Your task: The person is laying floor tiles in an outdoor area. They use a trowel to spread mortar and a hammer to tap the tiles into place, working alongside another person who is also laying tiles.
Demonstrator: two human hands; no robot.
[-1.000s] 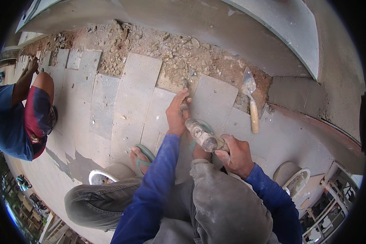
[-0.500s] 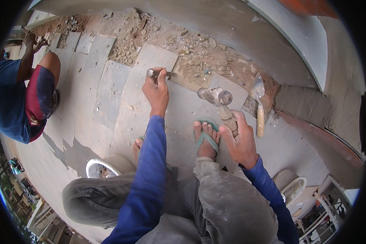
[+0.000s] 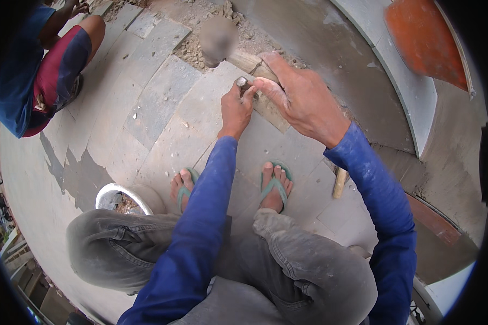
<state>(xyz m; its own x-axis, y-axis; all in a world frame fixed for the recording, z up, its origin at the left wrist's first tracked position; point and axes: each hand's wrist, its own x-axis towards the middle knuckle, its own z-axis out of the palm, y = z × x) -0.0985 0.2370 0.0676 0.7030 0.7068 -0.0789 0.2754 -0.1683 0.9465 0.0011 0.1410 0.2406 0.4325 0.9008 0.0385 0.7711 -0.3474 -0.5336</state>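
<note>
My left hand (image 3: 237,112) is closed around a metal chisel (image 3: 241,82), its round struck end showing above the fingers; the hand hides most of its shaft. My right hand (image 3: 312,105) grips the wooden handle of a hammer (image 3: 248,63). The hammer's head is smeared by motion and sits beyond and above the chisel, apart from its end. Both hands are over a grey paving tile (image 3: 195,116) beside a strip of broken rubble and soil (image 3: 192,51). The chisel's lower tip is hidden.
A white-rimmed bucket (image 3: 109,190) with rubble stands by my left knee. The trowel's wooden handle (image 3: 340,183) shows below my right forearm. A co-worker (image 3: 59,76) squats at the far left. A grey wall (image 3: 331,70) and an orange panel (image 3: 425,43) rise at the right.
The hammer has risen and swung left over the rubble, with my right hand moving up and left. My left hand and chisel sit further right in the view, which has also shifted.
</note>
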